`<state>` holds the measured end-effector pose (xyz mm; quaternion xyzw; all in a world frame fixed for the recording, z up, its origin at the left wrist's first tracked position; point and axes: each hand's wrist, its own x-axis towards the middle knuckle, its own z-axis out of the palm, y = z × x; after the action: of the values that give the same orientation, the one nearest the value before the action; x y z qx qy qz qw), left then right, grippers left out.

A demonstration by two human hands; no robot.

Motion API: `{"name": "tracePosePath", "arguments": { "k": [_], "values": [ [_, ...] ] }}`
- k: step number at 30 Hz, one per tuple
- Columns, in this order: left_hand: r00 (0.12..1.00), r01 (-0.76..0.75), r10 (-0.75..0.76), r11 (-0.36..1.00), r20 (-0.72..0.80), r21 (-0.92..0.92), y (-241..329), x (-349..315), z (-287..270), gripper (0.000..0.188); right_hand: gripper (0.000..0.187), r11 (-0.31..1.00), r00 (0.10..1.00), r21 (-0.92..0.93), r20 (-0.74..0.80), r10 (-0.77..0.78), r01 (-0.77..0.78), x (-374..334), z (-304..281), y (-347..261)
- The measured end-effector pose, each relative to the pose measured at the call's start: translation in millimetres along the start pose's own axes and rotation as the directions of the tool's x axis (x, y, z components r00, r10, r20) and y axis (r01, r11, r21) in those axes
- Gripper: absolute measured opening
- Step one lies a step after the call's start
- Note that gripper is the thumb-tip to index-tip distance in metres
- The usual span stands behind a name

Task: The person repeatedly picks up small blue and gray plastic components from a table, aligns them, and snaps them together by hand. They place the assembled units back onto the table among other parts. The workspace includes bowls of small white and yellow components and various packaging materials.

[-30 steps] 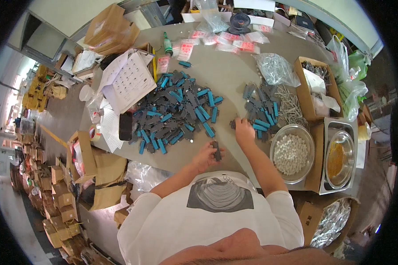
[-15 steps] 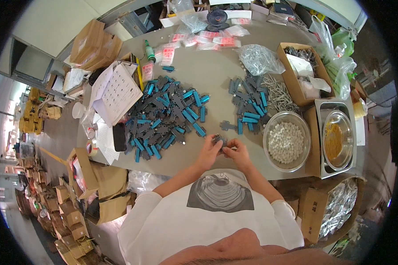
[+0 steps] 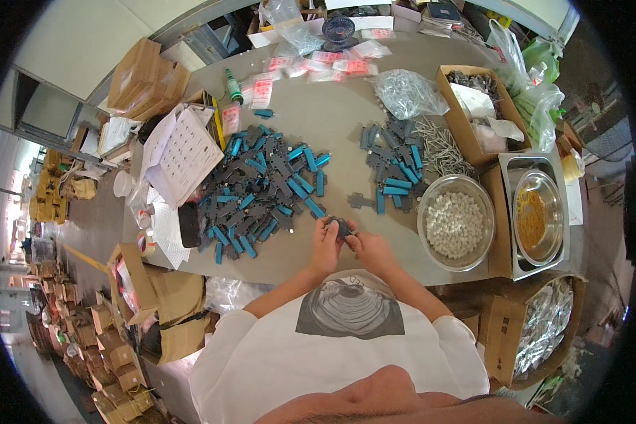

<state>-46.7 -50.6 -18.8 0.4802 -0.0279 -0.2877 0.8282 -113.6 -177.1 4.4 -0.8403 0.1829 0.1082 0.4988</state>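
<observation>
Close to my body, both hands meet over a small dark grey part (image 3: 340, 226), whose exact kind I cannot make out. My left hand (image 3: 325, 247) is closed round its left side, and my right hand (image 3: 369, 249) pinches its lower right edge. Left of my hands spreads a big pile of dark grey and blue plastic parts (image 3: 265, 187). To the right is a smaller group of similar dark and blue parts (image 3: 396, 166), and one flat dark piece (image 3: 361, 201) lies at its near left.
At the right stand a bowl of small white pieces (image 3: 454, 223), a heap of screws (image 3: 442, 148), a cardboard box (image 3: 459, 116) and a metal bowl with yellow bits (image 3: 533, 219). Papers (image 3: 184, 152) and a phone-like black object (image 3: 189, 225) lie left. Plastic bags (image 3: 406, 95) are farther back.
The dark part has turned between my fingers and shows more of its top. My hands have shifted a little left, and the whole view has moved slightly.
</observation>
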Motion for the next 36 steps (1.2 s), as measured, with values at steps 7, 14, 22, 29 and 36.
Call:
{"name": "tracePosePath", "arguments": {
  "k": [7, 14, 22, 29, 36],
  "values": [
    [0.987, 0.101, -0.121, 0.979, -0.106, -0.174, 0, 8, -11, 0.018, 0.035, 0.965, 0.970, -0.179, -0.119, -0.212, 0.189, 14, 15, 5],
    [0.989, 0.073, -0.092, 0.984, -0.115, -0.160, 8, 10, -9, 0.018, 0.033, 0.967, 0.960, 0.045, -0.135, -0.244, 0.252, 18, 13, 2],
    [0.969, 0.039, -0.021, 0.997, -0.245, 0.069, 20, 43, -42, 0.020, 0.021, 0.931, 0.954, -0.271, -0.103, -0.282, 0.246, 57, 9, 22],
    [0.826, -0.259, 0.367, 0.921, -0.428, 0.290, 80, 115, -52, 0.040, 0.015, 0.607, 0.823, -0.785, -0.260, -0.504, 0.124, 81, 10, 56],
    [0.608, -0.793, 0.083, 0.099, 0.789, 0.601, -40, 132, -3, 0.025, 0.012, 0.546, 0.689, -0.813, -0.276, -0.670, 0.205, 48, 28, 76]
  ]
}}
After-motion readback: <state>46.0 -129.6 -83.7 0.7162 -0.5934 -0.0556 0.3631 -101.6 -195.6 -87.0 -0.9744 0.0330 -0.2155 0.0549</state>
